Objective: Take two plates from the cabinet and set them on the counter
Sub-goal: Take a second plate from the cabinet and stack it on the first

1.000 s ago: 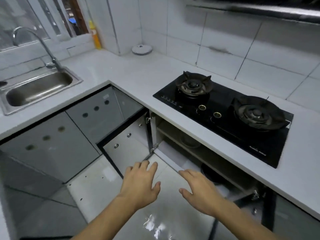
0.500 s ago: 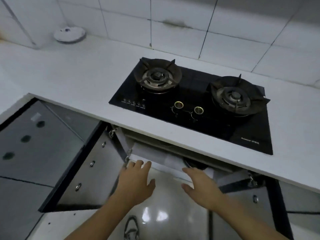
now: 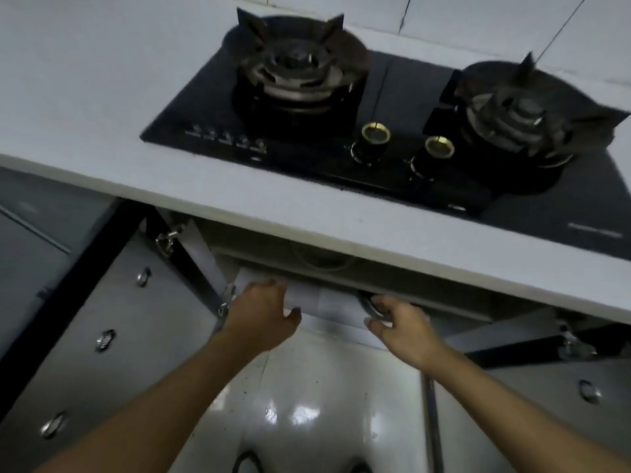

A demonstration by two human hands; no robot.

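Observation:
The cabinet (image 3: 403, 288) under the white counter (image 3: 88, 97) stands open, and most of its inside is hidden by the counter edge. My left hand (image 3: 259, 312) reaches into its left part, fingers apart and holding nothing, above a white shelf board (image 3: 327, 307). My right hand (image 3: 404, 327) is spread at the rim of a round dark dish (image 3: 370, 307) on the lower shelf, thumb below and fingers above. A faint round outline (image 3: 321, 259) shows on the upper shelf. No plate is clearly visible.
A black two-burner gas stove (image 3: 375, 165) is set into the counter directly above the opening. The grey left door (image 3: 112, 336) and right door (image 3: 519, 343) hang open on either side. A glossy white floor (image 3: 307, 404) lies below my arms.
The view has moved closer and lower toward the cabinet. Both hands have gone forward from in front of the opening into it, and the right hand has reached the round dark rim.

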